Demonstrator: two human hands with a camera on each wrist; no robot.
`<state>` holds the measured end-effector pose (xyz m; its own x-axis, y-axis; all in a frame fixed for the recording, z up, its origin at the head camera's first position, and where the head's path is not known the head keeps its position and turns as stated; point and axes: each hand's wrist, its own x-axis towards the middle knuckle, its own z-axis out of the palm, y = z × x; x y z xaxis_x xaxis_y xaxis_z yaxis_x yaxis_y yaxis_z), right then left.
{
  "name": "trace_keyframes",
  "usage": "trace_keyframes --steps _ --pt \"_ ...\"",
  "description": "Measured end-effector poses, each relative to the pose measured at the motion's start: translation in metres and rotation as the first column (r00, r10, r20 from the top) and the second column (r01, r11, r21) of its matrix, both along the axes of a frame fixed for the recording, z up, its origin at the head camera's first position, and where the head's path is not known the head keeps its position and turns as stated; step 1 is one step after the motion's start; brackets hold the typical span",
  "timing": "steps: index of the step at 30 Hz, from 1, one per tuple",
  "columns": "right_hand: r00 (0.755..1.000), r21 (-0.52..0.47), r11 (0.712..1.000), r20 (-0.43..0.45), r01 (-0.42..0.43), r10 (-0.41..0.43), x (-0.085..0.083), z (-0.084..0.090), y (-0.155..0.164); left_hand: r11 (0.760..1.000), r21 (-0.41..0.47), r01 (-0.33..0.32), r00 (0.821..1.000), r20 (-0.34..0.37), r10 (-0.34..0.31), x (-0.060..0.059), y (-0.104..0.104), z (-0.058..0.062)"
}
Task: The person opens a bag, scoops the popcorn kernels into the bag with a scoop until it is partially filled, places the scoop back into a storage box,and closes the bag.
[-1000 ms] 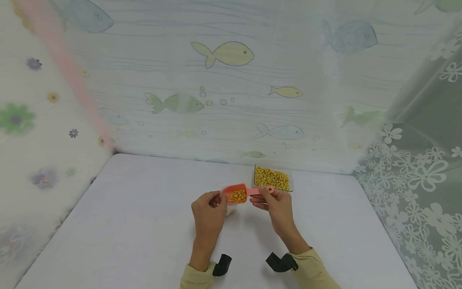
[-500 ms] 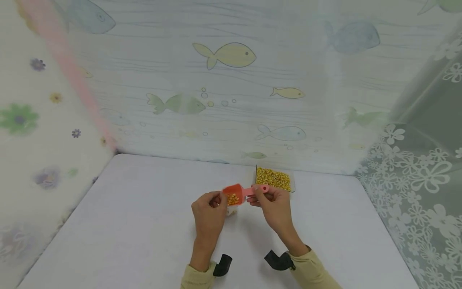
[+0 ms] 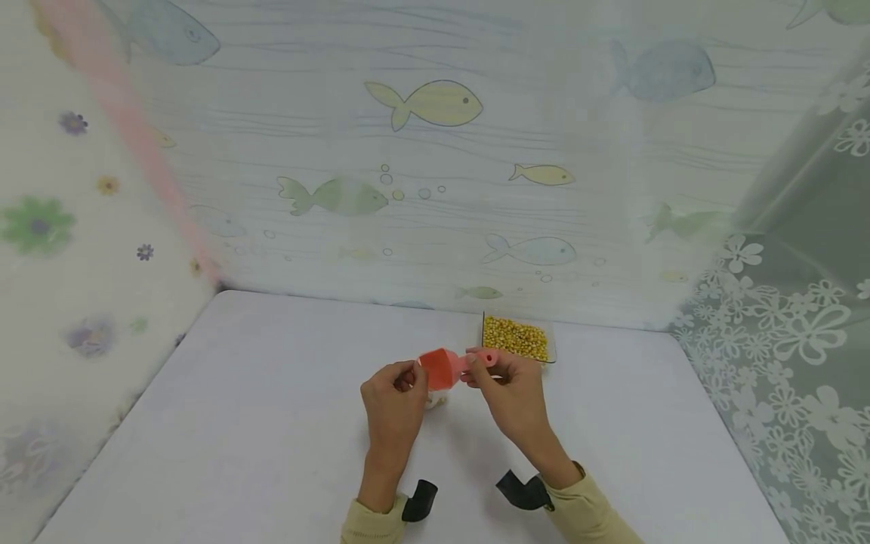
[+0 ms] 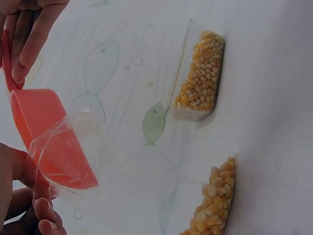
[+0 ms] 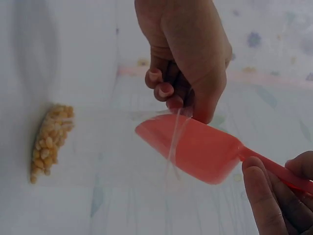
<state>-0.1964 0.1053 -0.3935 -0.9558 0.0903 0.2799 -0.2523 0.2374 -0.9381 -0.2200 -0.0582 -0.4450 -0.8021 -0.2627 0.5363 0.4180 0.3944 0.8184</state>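
My left hand pinches the rim of a clear plastic bag and holds its mouth up. The bag stands on the table with corn kernels at its bottom. My right hand grips the handle of a pink scoop. The scoop's front is inside the bag's mouth, tilted down, as the right wrist view shows. No kernels show in the scoop's visible hollow in the head view. In the left wrist view the bag's lower kernels are partly cut off by the frame edge.
A clear rectangular container full of corn kernels sits near the table's back edge, just beyond my right hand. The white table meets a fish-print curtain behind and flowered coverings at both sides.
The scoop has tipped further down into the bag and shifted slightly left with my right hand. The kernels seen in it earlier are gone from view. My left hand has stayed in place.
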Motion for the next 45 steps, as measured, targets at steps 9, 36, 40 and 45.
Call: trace_keyframes --steps 9,36,40,45 --pt "0.994 0.026 0.999 -0.106 -0.033 0.036 0.001 -0.002 0.001 1.000 0.003 0.001 1.000 -0.015 -0.001 -0.003 0.000 -0.001" --pt "0.985 -0.252 0.960 -0.090 0.121 -0.147 0.006 -0.014 0.033 1.000 0.000 0.010 1.000 -0.009 -0.010 -0.003 0.000 0.000" --pt "0.985 -0.368 0.915 0.017 0.166 -0.172 0.004 -0.018 0.047 1.000 -0.006 0.009 1.000 -0.023 -0.009 -0.003 0.000 0.000" --pt "0.973 -0.466 0.854 0.127 0.230 -0.193 0.001 -0.022 0.066 1.000 -0.007 0.015 0.999 -0.036 -0.015 -0.004 0.001 0.000"
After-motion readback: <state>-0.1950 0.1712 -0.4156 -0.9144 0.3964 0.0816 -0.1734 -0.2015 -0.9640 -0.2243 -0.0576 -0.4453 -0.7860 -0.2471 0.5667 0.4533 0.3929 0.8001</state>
